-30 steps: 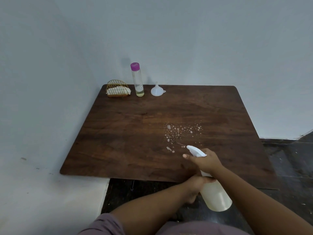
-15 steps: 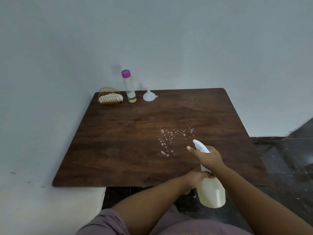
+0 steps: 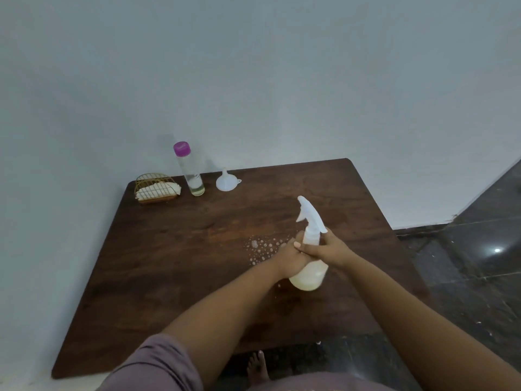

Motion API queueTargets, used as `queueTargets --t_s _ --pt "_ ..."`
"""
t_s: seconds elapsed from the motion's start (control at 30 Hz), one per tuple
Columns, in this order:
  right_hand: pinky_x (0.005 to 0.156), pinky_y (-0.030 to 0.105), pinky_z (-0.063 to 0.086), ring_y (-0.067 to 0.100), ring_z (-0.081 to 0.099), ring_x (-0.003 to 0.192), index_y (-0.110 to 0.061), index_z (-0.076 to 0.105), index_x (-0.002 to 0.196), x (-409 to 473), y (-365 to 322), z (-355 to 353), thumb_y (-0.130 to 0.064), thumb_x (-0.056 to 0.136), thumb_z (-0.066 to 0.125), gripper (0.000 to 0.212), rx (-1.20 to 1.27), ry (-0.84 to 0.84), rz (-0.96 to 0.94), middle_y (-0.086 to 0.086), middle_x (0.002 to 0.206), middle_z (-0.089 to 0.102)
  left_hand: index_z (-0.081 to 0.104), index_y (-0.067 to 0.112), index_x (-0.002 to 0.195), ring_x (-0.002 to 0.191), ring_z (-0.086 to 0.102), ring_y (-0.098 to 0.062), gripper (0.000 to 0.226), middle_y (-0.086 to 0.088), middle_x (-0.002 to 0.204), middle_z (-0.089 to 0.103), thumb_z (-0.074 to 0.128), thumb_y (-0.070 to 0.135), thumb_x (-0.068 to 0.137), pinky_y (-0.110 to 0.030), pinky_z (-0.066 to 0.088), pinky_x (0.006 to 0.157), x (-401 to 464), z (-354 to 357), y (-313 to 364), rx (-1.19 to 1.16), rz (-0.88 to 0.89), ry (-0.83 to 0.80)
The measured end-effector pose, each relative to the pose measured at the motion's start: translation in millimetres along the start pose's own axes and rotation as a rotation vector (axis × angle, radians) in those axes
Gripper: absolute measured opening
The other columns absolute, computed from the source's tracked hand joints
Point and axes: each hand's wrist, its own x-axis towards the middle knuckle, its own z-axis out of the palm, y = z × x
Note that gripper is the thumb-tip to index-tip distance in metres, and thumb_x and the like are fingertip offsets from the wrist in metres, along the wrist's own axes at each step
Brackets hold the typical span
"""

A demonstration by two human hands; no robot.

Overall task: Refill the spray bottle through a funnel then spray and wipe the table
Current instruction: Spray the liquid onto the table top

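A white spray bottle [image 3: 308, 273] stands near the middle of the dark wooden table [image 3: 174, 272], its nozzle pointing up and away. My left hand [image 3: 290, 256] grips its body from the left. My right hand [image 3: 328, 249] grips its neck from the right, fingers lying over my left hand. A patch of droplets [image 3: 260, 248] glistens on the wood just left of my hands. At the back left stand a clear refill bottle [image 3: 189, 168] with a pink cap, a white funnel [image 3: 226, 182] lying mouth down, and a gold wire holder with a white cloth [image 3: 156, 189].
The table sits in a corner of pale walls [image 3: 253, 80]. Dark tiled floor [image 3: 479, 249] lies to the right. A bare foot [image 3: 257, 365] shows under the table's front edge.
The spray bottle has moved from the table's front edge forward to the middle, now upright. My right hand shifted from the trigger head to the neck. The camera tilted down and moved closer.
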Motion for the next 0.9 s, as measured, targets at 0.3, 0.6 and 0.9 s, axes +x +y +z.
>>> queueTargets --t_s 0.3,0.6,0.9 --pt "0.093 0.042 0.053 0.016 0.066 0.103 -0.031 0.054 0.126 72.0 -68.0 27.3 -0.066 0.077 0.060 0.060 0.208 -0.042 -0.123 -0.005 0.113 0.067 0.034 0.028 0.132 0.119 0.047 -0.021 0.060 -0.002 0.128 0.043 0.059 0.048 0.082 -0.048 0.046 0.103 39.9 -102.9 23.7 0.217 0.097 0.133" --pt "0.086 0.046 0.055 0.027 0.059 0.105 -0.016 0.049 0.128 201.4 -114.7 59.7 -0.073 0.072 0.055 0.081 0.110 0.243 -0.049 0.009 0.120 0.056 0.037 0.014 0.134 0.120 0.053 -0.023 0.063 -0.007 0.130 0.050 0.073 0.029 0.084 -0.041 0.047 0.103 120.6 -172.5 -24.1 -0.027 -0.043 0.422" --pt "0.104 0.047 0.041 0.035 0.041 0.128 -0.016 0.027 0.146 288.7 -150.0 72.0 -0.045 0.092 0.055 0.068 0.019 0.351 -0.027 0.012 0.142 0.036 0.039 0.018 0.142 0.128 0.051 -0.019 0.053 -0.006 0.137 0.053 0.061 0.014 0.093 -0.035 0.042 0.107 159.2 -223.6 -69.4 -0.063 -0.020 0.562"
